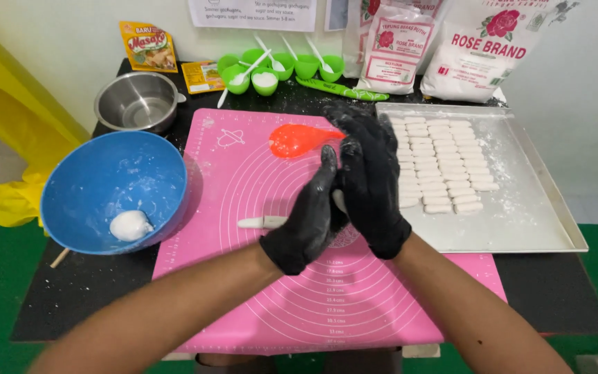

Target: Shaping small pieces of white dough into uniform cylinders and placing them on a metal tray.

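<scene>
A blue bowl (113,190) at the left holds a white dough ball (131,225). Behind it sits a steel pot (138,102). Small green cups (279,68) with white spoons line the back edge, beside two white flour bags (444,45). A metal tray (541,208) at the right carries rows of white dough pieces (444,163). An orange scraper (299,138) lies near the tray.

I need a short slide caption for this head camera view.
Two black-gloved hands, left hand and right hand, press white dough between the palms above a pink mat, beside a tray of dough pieces.
</scene>
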